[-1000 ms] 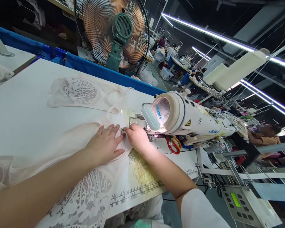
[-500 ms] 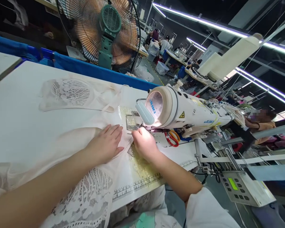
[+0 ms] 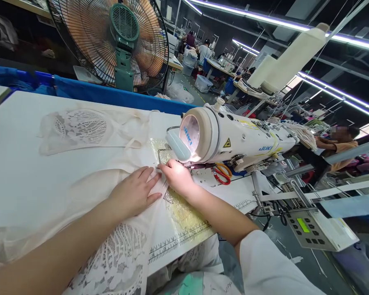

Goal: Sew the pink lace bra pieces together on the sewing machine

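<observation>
My left hand lies with its fingers stretched out on a sheer off-white fabric, just left of the sewing machine. Lace on this fabric hangs over the table's front edge. Below the machine's head, my right hand is closed in a pinch by the fabric's edge. A small dark tip shows at its fingertips, too small to name. The needle area is hidden behind the lamp-like cover and my hand. Farther back on the table lies another lace piece with straps.
Scissors with red and orange handles lie under the machine arm. A ruler strip runs along the front edge. Behind the table stand a blue cloth barrier and a large fan. A control box is at right; people sit farther off.
My right hand has shifted slightly left, away from the needle area and closer to my left hand. My left hand's fingers are a little more bent and spread. The whole view has shifted somewhat.
</observation>
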`<control>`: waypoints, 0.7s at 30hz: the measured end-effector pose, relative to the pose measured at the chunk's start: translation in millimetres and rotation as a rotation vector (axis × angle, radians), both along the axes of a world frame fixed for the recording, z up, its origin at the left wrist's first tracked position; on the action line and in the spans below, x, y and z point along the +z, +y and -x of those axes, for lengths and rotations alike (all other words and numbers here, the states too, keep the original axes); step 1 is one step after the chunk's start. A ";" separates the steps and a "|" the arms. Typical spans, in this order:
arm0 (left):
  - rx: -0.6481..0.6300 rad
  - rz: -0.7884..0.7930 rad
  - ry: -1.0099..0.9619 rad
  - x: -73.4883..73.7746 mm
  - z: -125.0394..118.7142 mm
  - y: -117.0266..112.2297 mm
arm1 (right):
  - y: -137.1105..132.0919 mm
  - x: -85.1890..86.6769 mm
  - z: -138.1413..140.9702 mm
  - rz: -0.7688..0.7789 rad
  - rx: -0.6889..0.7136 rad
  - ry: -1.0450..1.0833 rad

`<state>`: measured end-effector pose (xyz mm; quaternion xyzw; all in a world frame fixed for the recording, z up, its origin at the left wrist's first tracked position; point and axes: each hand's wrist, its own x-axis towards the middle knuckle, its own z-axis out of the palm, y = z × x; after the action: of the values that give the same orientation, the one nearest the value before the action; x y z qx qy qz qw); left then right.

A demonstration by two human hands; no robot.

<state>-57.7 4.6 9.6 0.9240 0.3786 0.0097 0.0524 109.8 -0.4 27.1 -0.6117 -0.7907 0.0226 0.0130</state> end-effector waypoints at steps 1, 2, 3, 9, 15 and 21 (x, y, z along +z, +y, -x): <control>-0.002 -0.003 -0.005 -0.6 0.1 0.2 | 0.3 0.3 0.2 0.003 0.001 0.004; -0.002 -0.005 -0.007 -1.0 0.3 0.3 | 0.5 0.6 0.5 0.008 0.001 0.009; -0.001 -0.006 -0.004 -1.2 0.3 0.3 | 0.8 0.8 0.8 0.011 0.000 0.016; 0.015 0.000 0.027 2.7 0.1 -0.8 | -0.6 -0.1 -2.9 0.023 -0.019 0.073; 0.031 0.048 0.067 8.5 -2.6 0.8 | -28.3 -2.0 -17.5 -0.063 -0.079 0.142; 0.040 0.036 0.124 16.7 -4.2 -2.6 | -62.2 -13.2 -37.0 -0.192 0.008 0.249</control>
<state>-53.5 2.0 26.3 0.9141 0.3995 -0.0533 0.0451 146.7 -62.7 13.9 -0.5971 -0.7837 0.0226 0.1696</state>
